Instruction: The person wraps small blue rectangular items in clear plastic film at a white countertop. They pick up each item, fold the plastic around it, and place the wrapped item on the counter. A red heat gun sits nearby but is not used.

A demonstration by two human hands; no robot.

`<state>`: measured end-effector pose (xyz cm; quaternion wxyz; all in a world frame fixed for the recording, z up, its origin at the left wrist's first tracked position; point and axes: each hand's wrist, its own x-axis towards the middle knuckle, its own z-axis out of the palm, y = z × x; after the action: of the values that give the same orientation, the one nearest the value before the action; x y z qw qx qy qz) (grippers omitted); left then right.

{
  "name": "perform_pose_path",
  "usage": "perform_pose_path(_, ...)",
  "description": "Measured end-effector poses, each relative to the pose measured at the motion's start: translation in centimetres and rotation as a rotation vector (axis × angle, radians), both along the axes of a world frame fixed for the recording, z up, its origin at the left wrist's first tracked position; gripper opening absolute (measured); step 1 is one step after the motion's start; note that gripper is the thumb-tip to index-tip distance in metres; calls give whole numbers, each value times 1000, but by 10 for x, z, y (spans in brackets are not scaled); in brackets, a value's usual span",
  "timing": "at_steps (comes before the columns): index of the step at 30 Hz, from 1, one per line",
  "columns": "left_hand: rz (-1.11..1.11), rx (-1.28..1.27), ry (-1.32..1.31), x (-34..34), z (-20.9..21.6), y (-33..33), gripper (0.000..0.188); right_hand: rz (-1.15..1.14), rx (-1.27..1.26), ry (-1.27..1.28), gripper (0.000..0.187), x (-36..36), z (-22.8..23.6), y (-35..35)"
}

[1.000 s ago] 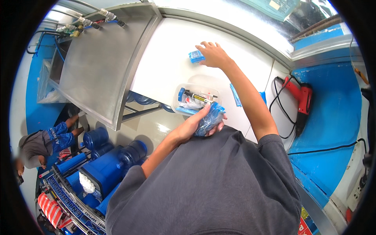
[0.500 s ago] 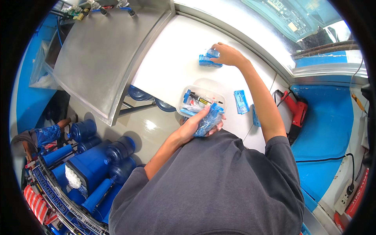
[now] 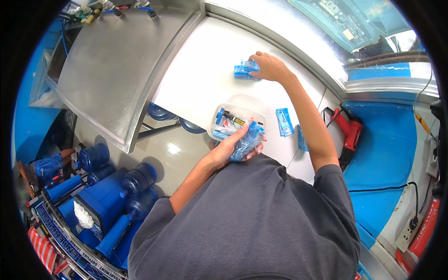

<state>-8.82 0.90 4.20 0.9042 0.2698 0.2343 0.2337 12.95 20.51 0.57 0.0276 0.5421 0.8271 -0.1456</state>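
Observation:
My left hand point(image 3: 227, 148) is closed around a clear plastic bag point(image 3: 247, 143) with blue pieces in it, near my chest. On the far part of the white table point(image 3: 196, 70), my right hand point(image 3: 270, 66) has its thumb and fingers bent around a bundle of flat blue printed plastic sleeves point(image 3: 246, 74). Its fingertips press on the upper sleeves and partly hide them. Just beyond my left hand stands a clear plastic tub point(image 3: 264, 120) holding a black-and-yellow marker point(image 3: 233, 117) and other small items. Two more small piles of blue sleeves point(image 3: 284, 122) lie beneath and beside my right forearm.
A steel counter point(image 3: 121, 60) adjoins the table on the left. At right, a red heat gun point(image 3: 349, 133) rests by a blue surface point(image 3: 382, 140), with cords around it. Blue water jugs point(image 3: 139, 179) crowd the lower left, where another person's leg point(image 3: 69, 153) shows.
The whole view has shifted slightly left. My right hand stays at the bundle of sleeves, and my left hand keeps its hold on the bag.

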Motion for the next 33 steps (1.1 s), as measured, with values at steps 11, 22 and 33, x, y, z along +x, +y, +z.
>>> perform_pose_path(11, 116, -82, -41, -4, -9, -2, 60, -334, 75, -3, 49, 66, 18, -47)
perform_pose_path(22, -41, 44, 78, 11, 0, 4, 64, -474, 95, 89, 53, 110, -15, -118)
perform_pose_path(33, -20, -50, 136, 12, -3, 1, 67, -681, -125, -54, 44, 79, -15, -179)
